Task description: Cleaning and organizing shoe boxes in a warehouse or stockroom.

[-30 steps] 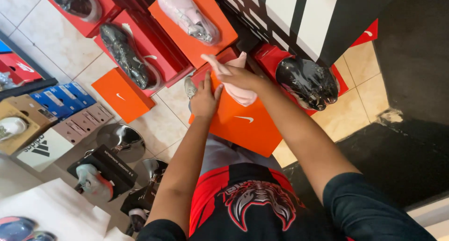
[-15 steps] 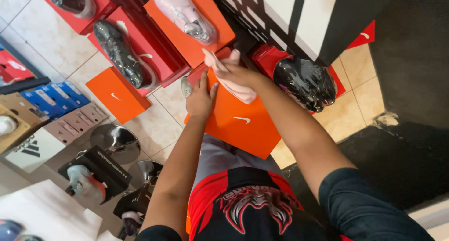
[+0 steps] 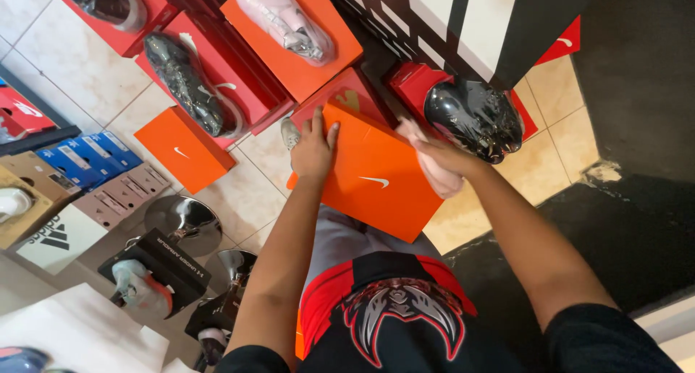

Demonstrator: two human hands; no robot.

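An orange shoe box (image 3: pixel 376 177) is held over the person's lap. The left hand (image 3: pixel 316 147) is pressed flat on its lid, fingers apart. The right hand (image 3: pixel 433 150) is clamped on a pink cloth (image 3: pixel 441 176) at the box's right edge.

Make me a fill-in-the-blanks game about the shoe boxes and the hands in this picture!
1. The left hand lies flat on the lid of an ____ shoe box.
2. The right hand holds a ____ cloth at the box's edge.
3. The shiny ____ shoe sits on a red box.
4. The pink shoe rests on an ____ box.

Missing words: orange; pink; black; orange
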